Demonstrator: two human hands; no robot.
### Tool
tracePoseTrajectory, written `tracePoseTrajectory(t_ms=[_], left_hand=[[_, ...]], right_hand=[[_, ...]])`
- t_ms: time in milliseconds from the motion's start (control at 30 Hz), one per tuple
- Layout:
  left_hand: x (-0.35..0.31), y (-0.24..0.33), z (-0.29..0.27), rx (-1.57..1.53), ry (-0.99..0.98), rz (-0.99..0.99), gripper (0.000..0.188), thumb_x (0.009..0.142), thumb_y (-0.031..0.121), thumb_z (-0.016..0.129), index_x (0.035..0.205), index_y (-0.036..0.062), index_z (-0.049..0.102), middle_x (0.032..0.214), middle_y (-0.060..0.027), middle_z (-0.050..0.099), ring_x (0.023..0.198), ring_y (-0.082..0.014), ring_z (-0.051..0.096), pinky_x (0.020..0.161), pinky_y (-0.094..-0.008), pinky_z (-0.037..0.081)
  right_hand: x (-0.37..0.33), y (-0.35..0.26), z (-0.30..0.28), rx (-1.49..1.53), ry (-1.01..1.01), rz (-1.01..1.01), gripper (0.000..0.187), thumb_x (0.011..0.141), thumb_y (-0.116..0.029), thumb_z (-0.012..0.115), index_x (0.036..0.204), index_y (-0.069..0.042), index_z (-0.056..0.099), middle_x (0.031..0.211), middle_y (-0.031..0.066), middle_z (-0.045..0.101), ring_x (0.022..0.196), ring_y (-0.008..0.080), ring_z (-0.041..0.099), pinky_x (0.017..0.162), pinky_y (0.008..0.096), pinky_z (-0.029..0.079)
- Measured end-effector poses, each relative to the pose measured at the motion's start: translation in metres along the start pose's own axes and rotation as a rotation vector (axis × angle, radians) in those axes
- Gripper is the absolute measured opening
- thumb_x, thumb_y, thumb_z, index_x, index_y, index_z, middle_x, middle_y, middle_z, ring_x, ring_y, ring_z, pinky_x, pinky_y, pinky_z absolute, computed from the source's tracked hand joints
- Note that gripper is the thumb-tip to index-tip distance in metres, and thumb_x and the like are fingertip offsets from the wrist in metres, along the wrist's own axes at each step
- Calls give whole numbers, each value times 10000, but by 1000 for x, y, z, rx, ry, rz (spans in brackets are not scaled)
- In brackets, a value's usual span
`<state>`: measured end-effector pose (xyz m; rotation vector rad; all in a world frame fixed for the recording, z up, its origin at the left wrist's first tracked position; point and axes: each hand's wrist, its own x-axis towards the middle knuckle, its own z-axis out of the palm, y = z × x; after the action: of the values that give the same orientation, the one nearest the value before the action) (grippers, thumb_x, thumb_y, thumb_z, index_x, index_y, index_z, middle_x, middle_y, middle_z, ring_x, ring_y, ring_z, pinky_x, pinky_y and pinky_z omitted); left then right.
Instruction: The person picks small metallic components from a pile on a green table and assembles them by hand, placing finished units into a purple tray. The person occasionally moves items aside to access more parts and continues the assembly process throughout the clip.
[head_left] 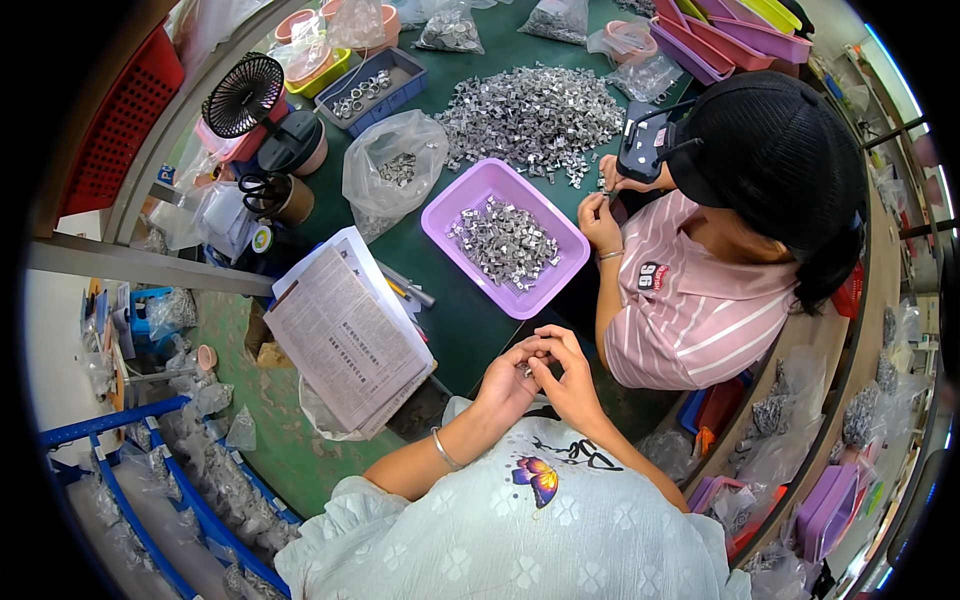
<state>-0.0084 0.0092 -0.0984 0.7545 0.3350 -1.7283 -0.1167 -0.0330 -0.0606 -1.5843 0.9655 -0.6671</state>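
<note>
My left hand (508, 378) and my right hand (567, 375) meet just above my lap, fingertips pinched together on a small metal part (527, 369) held between them. A silver bracelet sits on my left wrist. Just beyond my hands, on the green table, lies a purple tray (446, 210) holding several small silver metal parts (503, 240). A large loose heap of the same metal parts (533, 115) is spread farther back on the table.
A person in a pink striped shirt and black cap (770, 150) works at my right, hands (600, 215) near the heap. A stack of printed paper (347, 333) lies left of the tray. A small black fan (243, 95), blue bin (374, 90), plastic bags and coloured trays crowd the far side.
</note>
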Motion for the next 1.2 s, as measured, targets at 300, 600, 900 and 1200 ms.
tracePoseTrajectory(t_ms=[300,600,900,1200], left_hand=[[2,-1,-2,-1,14,-2,211,855,89,411,971,31,578,931,-61,582,897,-165,554,843,-322,440],[0,0,-2,25,-10,-6,216,859,98,406,982,47,576,940,-53,582,900,-160,555,841,-333,440],[-1,0,1,41,7,-4,213,866,106,403,979,42,572,934,-57,583,903,-162,557,846,-335,445],[0,-1,0,34,12,-14,195,864,123,423,927,40,587,913,-57,582,875,-159,557,839,-322,446]], right_hand=[[-1,0,-1,-2,5,-17,192,785,-5,558,973,-2,592,1116,108,481,866,154,520,762,268,430],[-2,5,0,-12,6,-19,188,787,-7,561,972,3,592,1120,106,479,872,153,517,765,265,430],[-3,13,2,-26,17,-91,189,789,-2,560,975,-1,594,1115,102,479,879,154,515,771,265,427],[-3,5,-1,-25,6,-18,191,783,-3,564,971,-5,595,1111,106,484,887,161,519,768,266,427]])
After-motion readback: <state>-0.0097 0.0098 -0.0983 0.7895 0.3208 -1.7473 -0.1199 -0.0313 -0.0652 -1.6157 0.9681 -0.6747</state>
